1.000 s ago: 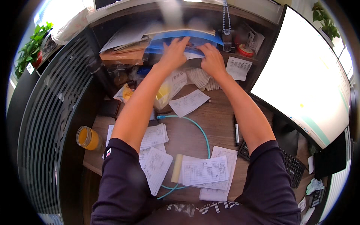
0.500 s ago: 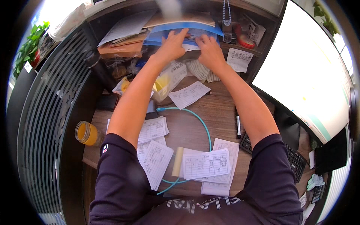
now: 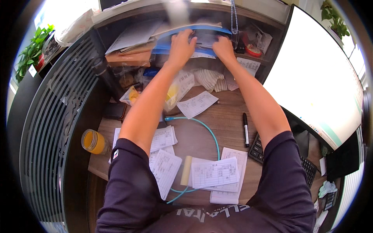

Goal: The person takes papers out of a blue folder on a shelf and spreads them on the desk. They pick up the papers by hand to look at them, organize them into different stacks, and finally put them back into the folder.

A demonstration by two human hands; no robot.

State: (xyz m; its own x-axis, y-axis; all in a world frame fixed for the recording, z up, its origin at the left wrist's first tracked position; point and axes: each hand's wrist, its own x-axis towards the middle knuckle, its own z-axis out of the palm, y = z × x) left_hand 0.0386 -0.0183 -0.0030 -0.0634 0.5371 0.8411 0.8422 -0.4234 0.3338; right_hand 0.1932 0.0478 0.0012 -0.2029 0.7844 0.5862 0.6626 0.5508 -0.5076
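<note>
A blue plastic folder [image 3: 162, 46] lies on the shelf at the back of the desk, its upper cover raised over papers inside. My left hand [image 3: 182, 47] is at the folder's left half, its fingers bent over the cover and the thumb toward the gap. My right hand [image 3: 223, 49] is closed on the folder's right front edge, with its fingertips partly hidden. White papers [image 3: 130, 37] and orange-brown envelopes [image 3: 130, 57] are stacked left of the folder. A striped cloth [image 3: 210, 79] and a plastic bag [image 3: 180, 87] sit below my hands.
Written slips [image 3: 215, 173], a tan roll [image 3: 186, 171] and a teal cable [image 3: 210, 130] lie on the desk. A jar of orange liquid [image 3: 93, 141] stands left. At right are a black marker [image 3: 245, 130], keyboard [image 3: 257, 149] and large monitor [image 3: 318, 77]. A dark bottle [image 3: 107, 75] leans by the partition.
The folder's cover is lifted, and a gap with papers shows between my hands. My right hand has moved slightly right; my left fingers have bent. The view has shifted a little.
</note>
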